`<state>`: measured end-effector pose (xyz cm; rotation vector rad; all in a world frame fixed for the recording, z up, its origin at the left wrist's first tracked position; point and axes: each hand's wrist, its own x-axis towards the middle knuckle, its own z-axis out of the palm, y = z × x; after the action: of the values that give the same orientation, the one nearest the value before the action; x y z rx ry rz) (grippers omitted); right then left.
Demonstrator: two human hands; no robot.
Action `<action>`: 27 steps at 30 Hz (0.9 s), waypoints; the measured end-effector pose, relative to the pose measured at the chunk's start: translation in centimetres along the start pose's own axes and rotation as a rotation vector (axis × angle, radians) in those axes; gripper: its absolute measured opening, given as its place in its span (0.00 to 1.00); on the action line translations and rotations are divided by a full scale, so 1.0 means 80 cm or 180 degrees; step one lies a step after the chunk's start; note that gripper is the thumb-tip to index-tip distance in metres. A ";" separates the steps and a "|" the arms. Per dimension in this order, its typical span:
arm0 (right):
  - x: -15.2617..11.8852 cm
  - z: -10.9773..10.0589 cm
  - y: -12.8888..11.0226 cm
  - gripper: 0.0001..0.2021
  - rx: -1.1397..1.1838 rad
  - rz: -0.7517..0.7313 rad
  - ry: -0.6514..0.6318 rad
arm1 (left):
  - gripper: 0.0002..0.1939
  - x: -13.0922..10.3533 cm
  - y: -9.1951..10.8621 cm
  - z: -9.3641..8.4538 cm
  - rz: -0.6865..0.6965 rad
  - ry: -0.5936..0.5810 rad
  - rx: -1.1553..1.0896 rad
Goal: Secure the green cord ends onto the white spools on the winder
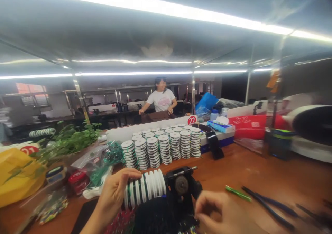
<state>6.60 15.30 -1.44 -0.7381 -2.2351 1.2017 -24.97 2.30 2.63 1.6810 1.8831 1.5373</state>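
Note:
My left hand (116, 189) curls round the left end of a row of white spools (151, 185), its fingers resting over the top. Some spools carry dark green thread. The row sits on a black winding machine (181, 185) with a round gear on its side and a metal shaft on top. Just right of the machine, my right hand (220, 209) is curled with the fingers drawn in, slightly blurred. Whatever it may hold is hidden. Behind the machine stand several stacks of wound white spools (160, 147).
Right of my right hand lie a green tool (238, 193) and dark-handled pliers (272, 206). A phone (214, 146) leans near a tissue box (220, 126). At left are a plant (70, 140), green thread (114, 154), a red jar (78, 182) and a yellow bag (19, 177). A person (160, 101) stands beyond.

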 end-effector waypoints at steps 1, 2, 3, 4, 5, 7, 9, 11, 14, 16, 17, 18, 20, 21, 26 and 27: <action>0.016 -0.005 -0.023 0.02 0.0241 -0.0077 -0.0076 | 0.30 0.000 0.002 0.000 -0.0030 0.0008 -0.0007; 0.033 -0.007 -0.045 0.03 0.0445 -0.0226 -0.0188 | 0.30 0.000 0.004 0.000 -0.0059 0.0012 -0.0008; 0.050 -0.007 -0.065 0.03 0.0609 -0.0375 -0.0292 | 0.31 0.001 0.007 0.000 -0.0095 0.0007 0.0004; 0.067 -0.004 -0.083 0.04 0.0681 -0.0520 -0.0439 | 0.31 0.001 0.010 0.000 -0.0127 -0.0028 0.0033; 0.084 0.000 -0.098 0.04 0.0686 -0.0648 -0.0570 | 0.32 0.001 0.013 -0.001 -0.0163 -0.0067 0.0069; 0.113 0.014 -0.120 0.04 0.0516 -0.0837 -0.0811 | 0.32 0.002 0.017 -0.003 -0.0190 -0.0170 0.0105; 0.134 0.028 -0.132 0.04 0.0237 -0.0971 -0.0934 | 0.32 0.003 0.017 -0.005 -0.0135 -0.0265 0.0100; 0.146 0.039 -0.137 0.04 0.0015 -0.1017 -0.0989 | 0.32 0.004 0.014 -0.007 -0.0076 -0.0316 0.0066; 0.153 0.045 -0.139 0.03 -0.0178 -0.0926 -0.1102 | 0.33 0.006 0.011 -0.006 -0.0113 -0.0366 0.0025; 0.154 0.046 -0.139 0.03 -0.0231 -0.0887 -0.1138 | 0.34 0.008 0.012 -0.005 -0.0200 -0.0326 -0.0041; 0.154 0.046 -0.139 0.03 -0.0241 -0.0869 -0.1138 | 0.34 0.009 0.013 -0.004 -0.0244 -0.0308 -0.0083; 0.156 0.046 -0.138 0.03 -0.0241 -0.0845 -0.1135 | 0.35 0.010 0.015 -0.003 -0.0270 -0.0296 -0.0116; 0.159 0.048 -0.137 0.04 -0.0225 -0.0789 -0.1153 | 0.35 0.010 0.017 -0.002 -0.0293 -0.0279 -0.0156; 0.161 0.049 -0.136 0.05 -0.0218 -0.0767 -0.1175 | 0.35 0.010 0.018 -0.002 -0.0296 -0.0279 -0.0167; 0.162 0.051 -0.138 0.06 -0.0293 -0.0723 -0.1208 | 0.35 0.009 0.018 -0.002 -0.0295 -0.0253 -0.0160; 0.161 0.051 -0.139 0.05 -0.0341 -0.0714 -0.1208 | 0.35 0.009 0.018 -0.002 -0.0310 -0.0237 -0.0154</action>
<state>-7.99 16.26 8.20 -0.3002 -2.6242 1.1953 -24.41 2.53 4.11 1.5790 1.8463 1.4510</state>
